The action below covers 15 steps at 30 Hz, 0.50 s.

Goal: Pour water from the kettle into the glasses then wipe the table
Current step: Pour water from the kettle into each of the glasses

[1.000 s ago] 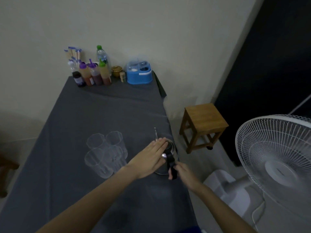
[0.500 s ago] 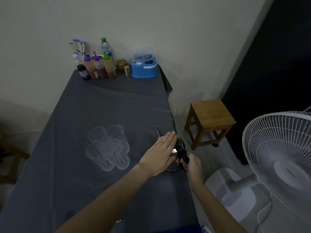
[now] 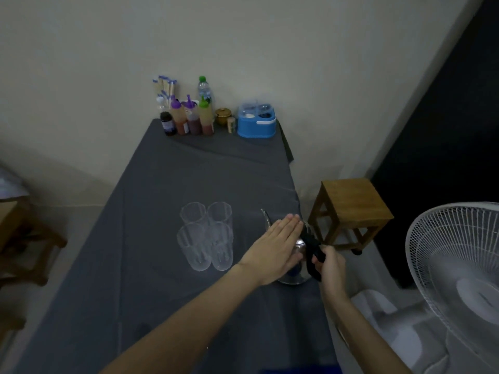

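Observation:
A shiny metal kettle [image 3: 297, 276] with a thin spout and a black handle stands near the right edge of the grey-clothed table [image 3: 167, 184]. My left hand [image 3: 275, 249] lies flat on the kettle's top, fingers straight and together, and hides most of its body. My right hand [image 3: 328, 263] is closed around the black handle on the kettle's right side. Several clear empty glasses [image 3: 206, 234] stand upright in a tight cluster just left of the kettle, apart from both hands.
Sauce bottles [image 3: 189, 117], a water bottle and a blue condiment caddy [image 3: 256, 125] line the table's far end by the wall. A wooden stool [image 3: 351, 209] and a white standing fan [image 3: 456, 268] are on the floor to the right. Wooden furniture sits at far left.
My right hand has closed more firmly on the kettle handle, and the left hand has flattened over the lid. The camera view has shifted, so the table appears farther right and lower.

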Tool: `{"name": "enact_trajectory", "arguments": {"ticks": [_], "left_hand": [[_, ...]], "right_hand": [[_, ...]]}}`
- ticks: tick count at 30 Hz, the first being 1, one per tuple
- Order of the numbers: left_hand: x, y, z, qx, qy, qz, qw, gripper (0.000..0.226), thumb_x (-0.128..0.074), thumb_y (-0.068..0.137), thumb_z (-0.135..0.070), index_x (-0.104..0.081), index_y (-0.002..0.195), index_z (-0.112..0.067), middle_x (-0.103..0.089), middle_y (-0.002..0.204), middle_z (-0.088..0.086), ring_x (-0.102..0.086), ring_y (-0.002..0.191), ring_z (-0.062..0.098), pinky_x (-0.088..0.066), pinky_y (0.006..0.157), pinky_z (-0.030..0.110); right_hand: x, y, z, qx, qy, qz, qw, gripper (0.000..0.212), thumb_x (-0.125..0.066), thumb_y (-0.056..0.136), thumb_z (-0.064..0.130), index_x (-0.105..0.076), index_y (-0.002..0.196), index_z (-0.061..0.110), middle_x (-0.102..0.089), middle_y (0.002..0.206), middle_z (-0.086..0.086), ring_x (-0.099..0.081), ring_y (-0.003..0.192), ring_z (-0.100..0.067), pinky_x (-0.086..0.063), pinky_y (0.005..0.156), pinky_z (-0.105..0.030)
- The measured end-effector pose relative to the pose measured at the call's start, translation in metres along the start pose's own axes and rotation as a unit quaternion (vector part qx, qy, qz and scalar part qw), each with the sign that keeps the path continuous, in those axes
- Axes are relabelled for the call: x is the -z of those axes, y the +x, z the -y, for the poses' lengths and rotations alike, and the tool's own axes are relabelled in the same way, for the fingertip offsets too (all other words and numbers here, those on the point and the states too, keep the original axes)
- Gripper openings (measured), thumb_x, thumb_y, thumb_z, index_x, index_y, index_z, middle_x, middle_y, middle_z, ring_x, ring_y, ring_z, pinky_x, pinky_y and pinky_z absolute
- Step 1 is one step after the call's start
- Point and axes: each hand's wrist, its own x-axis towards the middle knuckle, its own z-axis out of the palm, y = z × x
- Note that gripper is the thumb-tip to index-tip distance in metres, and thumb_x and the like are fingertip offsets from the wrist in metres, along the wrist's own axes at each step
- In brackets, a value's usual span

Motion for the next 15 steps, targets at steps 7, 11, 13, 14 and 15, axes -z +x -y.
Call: {"name": "enact_trajectory", "arguments": {"ticks": [7,11,13,14,15], "left_hand": [[0.029,-0.034,0.01,0.006,-0.011,-0.069,0.998,0.064,-0.023,0.102,-0.044,-0.011,0.15,-0.004,-0.012,0.16,0.013,-0.004,0.148,0.022,-0.005,0.121,0.037],[0.04,-0.051,0.01,0.026,-0.047,-0.072,0.996,0.064,-0.024,0.102,-0.044,-0.009,0.151,-0.004,-0.008,0.16,0.012,-0.001,0.148,0.02,-0.004,0.121,0.036],[0.042,-0.058,0.011,0.043,-0.066,-0.071,0.994,0.065,-0.026,0.102,-0.043,-0.008,0.151,-0.004,-0.005,0.161,0.011,0.003,0.148,0.018,-0.004,0.122,0.035],[0.042,-0.061,0.011,0.05,-0.078,-0.074,0.993,0.065,-0.027,0.102,-0.043,-0.008,0.151,-0.005,-0.003,0.161,0.009,0.004,0.148,0.016,-0.003,0.122,0.034],[0.043,-0.064,0.011,0.055,-0.091,-0.076,0.991,0.065,-0.028,0.102,-0.042,-0.007,0.152,-0.006,0.0,0.161,0.008,0.006,0.148,0.015,-0.001,0.121,0.033]], "right_hand": [[-0.016,-0.032,0.034,0.068,-0.04,0.04,0.996,0.029,-0.044,0.091,0.009,-0.054,0.064,0.009,-0.051,0.063,-0.008,-0.048,0.064,-0.023,-0.036,0.062,-0.033],[-0.025,-0.043,0.036,0.088,-0.06,0.041,0.993,0.028,-0.047,0.092,0.009,-0.056,0.065,0.008,-0.052,0.063,-0.01,-0.049,0.066,-0.026,-0.038,0.062,-0.034],[-0.03,-0.045,0.036,0.096,-0.081,0.038,0.991,0.029,-0.048,0.091,0.01,-0.056,0.063,0.007,-0.052,0.062,-0.01,-0.049,0.065,-0.027,-0.038,0.063,-0.034],[-0.032,-0.046,0.036,0.1,-0.089,0.037,0.99,0.029,-0.048,0.091,0.01,-0.057,0.063,0.006,-0.052,0.062,-0.011,-0.05,0.065,-0.027,-0.038,0.064,-0.035],[-0.034,-0.047,0.037,0.104,-0.097,0.038,0.989,0.03,-0.049,0.09,0.01,-0.057,0.062,0.006,-0.053,0.061,-0.011,-0.05,0.065,-0.027,-0.038,0.064,-0.036]]}}
